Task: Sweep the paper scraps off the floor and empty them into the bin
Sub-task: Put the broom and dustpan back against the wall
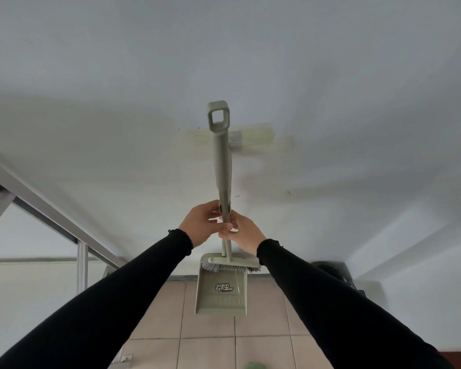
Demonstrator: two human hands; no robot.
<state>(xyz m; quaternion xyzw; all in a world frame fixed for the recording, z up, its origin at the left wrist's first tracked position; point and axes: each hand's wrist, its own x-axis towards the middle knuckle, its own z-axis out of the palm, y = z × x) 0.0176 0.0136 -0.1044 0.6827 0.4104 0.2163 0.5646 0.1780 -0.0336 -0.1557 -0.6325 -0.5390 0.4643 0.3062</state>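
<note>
From the head camera, a pale green plastic dustpan (220, 291) stood upright on the beige tiled floor (208, 350), its back against the white wall (117, 75). A matching pale green broom with grey bristles (233, 263) sat clipped across the top of the pan, its bristles hanging into the pan's mouth. The two long green handles (221, 161) rose together up the wall and ended in a square hanging loop.

Both arms, in black sleeves, reached forward. The left hand (201, 223) had its fingers curled round the thicker part of the handles. The right hand (244, 233), touching the left, pinched the thin pole just below it.

Yellowish tape marks (253, 138) showed on the wall behind the handles. A grey metal frame (37, 201) slanted down at the left. A dark slatted container (333, 272) stood at the right, partly hidden by the right sleeve.
</note>
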